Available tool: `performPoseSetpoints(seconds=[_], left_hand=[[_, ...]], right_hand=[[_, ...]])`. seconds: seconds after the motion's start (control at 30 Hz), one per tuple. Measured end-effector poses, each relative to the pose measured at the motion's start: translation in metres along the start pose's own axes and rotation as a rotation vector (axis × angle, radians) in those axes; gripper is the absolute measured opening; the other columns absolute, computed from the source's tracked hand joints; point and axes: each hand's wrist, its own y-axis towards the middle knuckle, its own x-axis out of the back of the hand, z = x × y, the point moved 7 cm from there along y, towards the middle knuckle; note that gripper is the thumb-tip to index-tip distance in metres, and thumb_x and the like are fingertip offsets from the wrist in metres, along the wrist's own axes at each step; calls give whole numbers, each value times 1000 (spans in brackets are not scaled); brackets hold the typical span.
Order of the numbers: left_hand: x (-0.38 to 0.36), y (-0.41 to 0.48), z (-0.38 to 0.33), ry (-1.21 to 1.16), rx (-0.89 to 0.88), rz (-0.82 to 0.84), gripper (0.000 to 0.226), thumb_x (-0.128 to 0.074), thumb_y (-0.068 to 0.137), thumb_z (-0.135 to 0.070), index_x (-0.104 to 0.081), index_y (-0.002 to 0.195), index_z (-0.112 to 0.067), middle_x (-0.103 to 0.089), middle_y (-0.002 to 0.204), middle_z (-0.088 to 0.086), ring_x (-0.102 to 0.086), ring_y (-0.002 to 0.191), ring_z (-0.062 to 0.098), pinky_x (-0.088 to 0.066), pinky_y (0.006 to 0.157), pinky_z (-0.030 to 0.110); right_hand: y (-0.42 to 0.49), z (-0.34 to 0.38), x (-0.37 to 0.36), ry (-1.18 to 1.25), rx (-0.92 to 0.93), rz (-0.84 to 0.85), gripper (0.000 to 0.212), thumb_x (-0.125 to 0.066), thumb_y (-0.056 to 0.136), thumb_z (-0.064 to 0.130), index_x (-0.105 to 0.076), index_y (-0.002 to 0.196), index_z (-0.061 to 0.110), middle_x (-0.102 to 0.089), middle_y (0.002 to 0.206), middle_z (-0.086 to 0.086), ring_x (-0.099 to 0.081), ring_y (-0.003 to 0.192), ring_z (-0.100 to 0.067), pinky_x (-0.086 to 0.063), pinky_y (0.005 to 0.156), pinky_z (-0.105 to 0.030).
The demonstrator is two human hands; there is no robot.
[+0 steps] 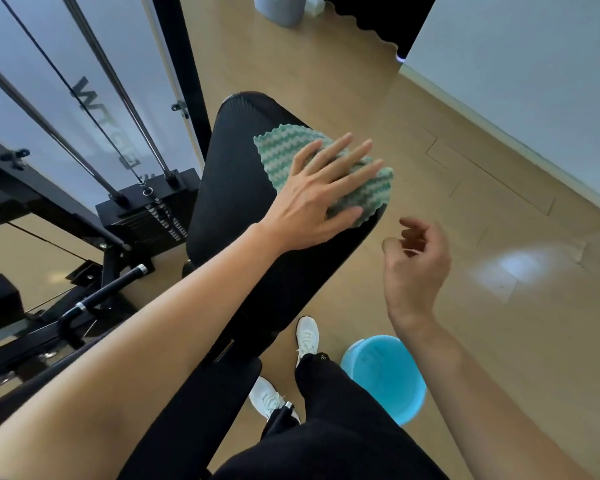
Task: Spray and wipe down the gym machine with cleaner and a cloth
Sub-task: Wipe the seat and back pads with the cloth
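Your left hand [321, 192] lies flat on the cloth [278, 150], fingers [336, 145] straight and spread, pressing it onto the far right part of the black pad [229, 188]. The pad's long axis runs away from you, and the bare pad lies left of the cloth and toward you. Your right hand [414, 261] hovers beside the pad's edge, loosely curled and holding nothing. A blue bucket [378, 372] stands on the floor [499, 341] near your feet. No sprayer shows.

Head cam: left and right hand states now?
Left hand: open, pressing the green cloth onto the bench pad.
Right hand: open, loosely curled, empty.
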Motion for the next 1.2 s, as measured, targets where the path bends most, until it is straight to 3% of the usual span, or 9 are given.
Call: performPoseSetpoints(seconds=[0.17,0.3,0.4,0.5,0.77,0.9,0.97,1.07,1.2], left_hand=[[23,-64,40,-98,559,-493,48,-59,92,-11,-60,140,-8,-55,148,10,-50,137,29,-39,113,48],[-7,-104,58,-199,955,-298,68,-54,97,-27,-32,160,-16,-23,170,5,-20,156,27,-22,126,45],[-20,-109,55,-199,955,-197,73,-53,101,-27,-17,164,-20,-7,174,-1,-2,160,21,-12,124,30],[-18,-109,57,-195,962,-182,75,-56,102,-28,-15,165,-21,-5,173,-3,-1,160,19,-13,118,24],[-20,-114,57,-191,927,-123,77,-55,103,-32,-10,166,-21,-2,174,-3,3,160,18,-13,117,23],[-23,-116,58,-204,919,-109,78,-54,104,-34,-8,166,-22,1,174,-4,4,160,17,-19,116,27],[-23,-120,59,-214,908,-93,78,-55,104,-35,-9,166,-23,1,174,-5,3,160,17,-22,113,28],[-24,-133,60,-213,879,-68,77,-59,102,-33,-14,165,-29,-2,173,-9,0,160,14,-29,109,31],[-37,-174,58,-317,874,-125,61,-60,101,-30,-38,158,-31,-22,170,-9,-22,156,16,-39,112,35]], right_hand=[[12,95,-24,-181,600,79,12,-68,80,19,-69,87,10,-65,86,-4,-60,83,-26,-48,79,-33],[12,121,-99,-494,829,401,45,-72,83,36,-70,121,13,-68,126,-8,-59,119,-33,-46,101,-44],[11,105,-148,-869,833,667,81,-72,89,45,-37,159,26,-29,168,-9,-28,153,-37,-29,122,-52],[14,87,-159,-1062,868,670,95,-70,92,50,-10,165,35,-2,174,-6,-18,156,-42,-28,122,-60],[17,62,-115,-1021,747,429,102,-66,88,65,-6,165,35,-32,164,-17,-44,138,-45,-47,102,-61],[5,31,-86,-689,532,342,102,-78,88,45,-13,165,25,-21,164,-23,-31,142,-47,-47,108,-57],[-9,13,-82,-464,396,328,106,-80,90,28,-5,166,22,-4,168,-24,-18,152,-44,-36,118,-46],[-33,-15,-86,-266,232,260,112,-77,93,15,9,164,13,12,169,-23,-9,156,-29,-25,117,-13],[-63,-47,-101,-202,132,217,111,-72,97,19,18,160,5,4,170,-17,-15,158,-29,-33,123,-39]])
